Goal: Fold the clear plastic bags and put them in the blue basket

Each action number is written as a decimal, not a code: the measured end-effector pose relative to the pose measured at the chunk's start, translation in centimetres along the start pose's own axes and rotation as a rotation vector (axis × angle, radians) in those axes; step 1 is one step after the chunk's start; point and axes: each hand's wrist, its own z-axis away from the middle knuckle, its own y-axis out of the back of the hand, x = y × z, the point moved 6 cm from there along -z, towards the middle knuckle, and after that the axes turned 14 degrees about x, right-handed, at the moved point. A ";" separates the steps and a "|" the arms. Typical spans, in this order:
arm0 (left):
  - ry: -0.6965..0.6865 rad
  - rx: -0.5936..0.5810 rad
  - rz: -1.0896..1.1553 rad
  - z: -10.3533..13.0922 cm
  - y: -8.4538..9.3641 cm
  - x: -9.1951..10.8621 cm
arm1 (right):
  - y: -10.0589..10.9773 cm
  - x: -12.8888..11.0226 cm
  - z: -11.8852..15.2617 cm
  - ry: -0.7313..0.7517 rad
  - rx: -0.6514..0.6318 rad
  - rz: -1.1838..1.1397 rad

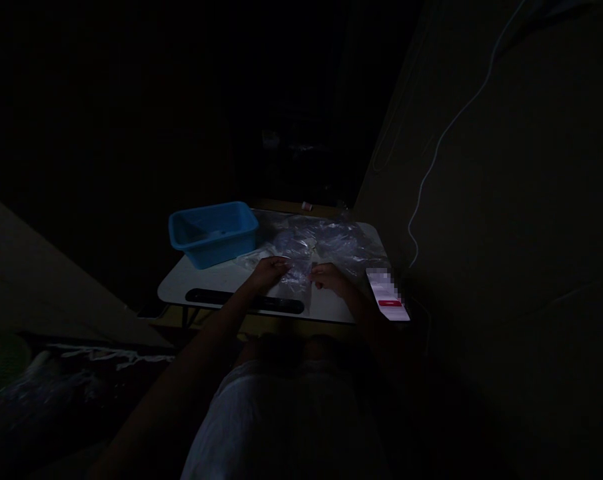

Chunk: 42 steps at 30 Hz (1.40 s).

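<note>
Between my two hands is a clear plastic bag (297,275), crinkled and shiny, its lower part hanging toward the table's front edge. My left hand (271,272) pinches the bag's left side. At its right edge, the fingers of my right hand (327,277) are closed on the plastic. More clear plastic (336,240) lies in a loose heap just beyond my hands, with some small pale bits in it. The dim light hides what, if anything, is inside the held bag.
A blue plastic basin (214,237) stands at the left on the white folding table (176,283). A lit phone (388,297) lies at the right edge. A small pale cylinder (306,207) sits behind the table. A white cable (436,150) hangs down the right wall.
</note>
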 end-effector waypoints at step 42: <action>-0.137 -0.071 -0.226 0.4 -0.2 -0.3 | -0.1 -0.4 1.0 0.155 0.076 -0.083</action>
